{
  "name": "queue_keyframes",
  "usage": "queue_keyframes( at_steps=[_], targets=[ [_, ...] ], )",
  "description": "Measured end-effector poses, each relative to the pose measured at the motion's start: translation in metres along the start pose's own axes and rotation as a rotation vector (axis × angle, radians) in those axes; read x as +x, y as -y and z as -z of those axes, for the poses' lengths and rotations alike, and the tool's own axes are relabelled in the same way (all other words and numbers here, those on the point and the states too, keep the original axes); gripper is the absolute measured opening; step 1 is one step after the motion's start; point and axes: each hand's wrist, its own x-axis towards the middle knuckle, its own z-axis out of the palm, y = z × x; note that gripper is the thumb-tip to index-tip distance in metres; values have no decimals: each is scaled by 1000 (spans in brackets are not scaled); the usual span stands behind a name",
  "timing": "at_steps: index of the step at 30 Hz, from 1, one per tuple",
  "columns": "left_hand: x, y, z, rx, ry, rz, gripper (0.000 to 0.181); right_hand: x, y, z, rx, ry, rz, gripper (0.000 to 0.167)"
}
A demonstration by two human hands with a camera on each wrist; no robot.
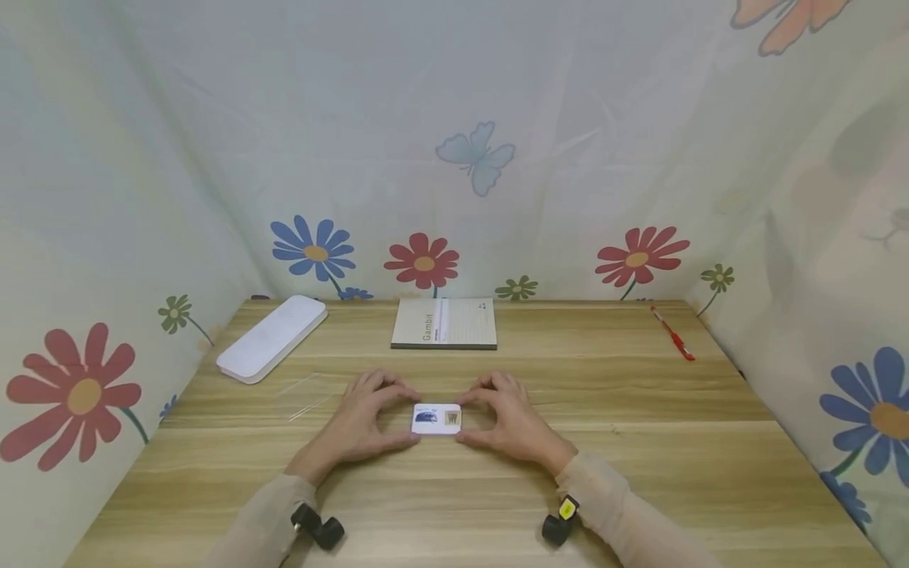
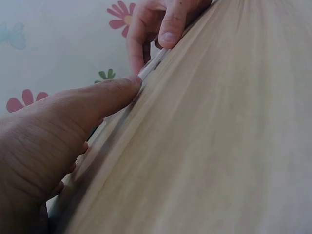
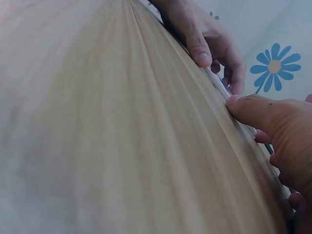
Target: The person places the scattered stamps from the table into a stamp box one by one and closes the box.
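Observation:
A small white card (image 1: 436, 428) with rounded corners lies on the wooden table in front of me. It has a blue print on its left part and a brownish square on its right. My left hand (image 1: 365, 418) holds its left end between thumb and index finger. At the right end, my right hand (image 1: 513, 418) holds it the same way, its other fingers curved behind. Seen edge-on in the left wrist view, the card (image 2: 155, 63) looks thin, with the left thumb against its near end. In the right wrist view, the right thumb touches it too.
A white oblong case (image 1: 273, 339) lies at the back left. Near it is a thin clear plastic piece (image 1: 307, 409), hard to make out. A notebook (image 1: 443, 323) marked "Gambit" sits at the back middle. A red pen (image 1: 671, 334) lies at the back right. Flowered cloth (image 1: 554, 197) hangs around the table.

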Motion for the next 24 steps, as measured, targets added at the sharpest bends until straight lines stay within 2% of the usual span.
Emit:
queue_keyframes(
  at_steps=[6,12,18,24],
  targets=[
    [2,-1,9,-65,0,46,72,0,0,0,4,-1,1,52],
    [3,1,28,-77,-8,97,79,0,0,1,14,5,-7,52],
    [-6,19,51,-66,-32,134,82,0,-1,0,15,8,-10,52],
    [-21,40,72,-51,-122,116,85,0,-2,-1,14,-1,-7,53]
  ],
)
